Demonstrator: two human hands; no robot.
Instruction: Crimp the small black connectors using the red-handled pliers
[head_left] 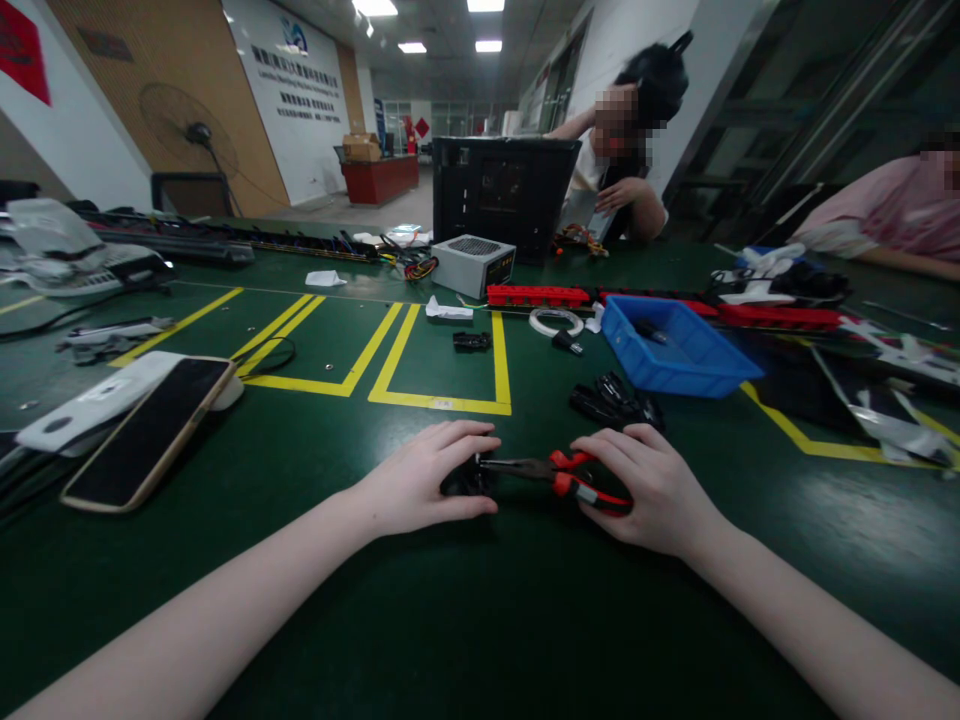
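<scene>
My right hand (649,490) is closed around the red and black handles of long-nose pliers (540,468). The pliers point left, and their tips reach a small black part (474,476); whether the jaws clamp it I cannot make out. Around that part my left hand (439,475) curls, thumb below and fingers above, holding it just over the green table. The fingers hide much of the part, so its exact kind does not show. Beyond my right hand lies a pile of black plastic pieces (611,400). A similar black piece (471,342) rests inside a yellow-taped rectangle.
A blue bin (675,345) stands at the right with a dark item inside. A phone (154,430) leans on a white power strip (97,405) at the left. Farther back are a grey power supply (474,264), a black computer case (501,195) and two people.
</scene>
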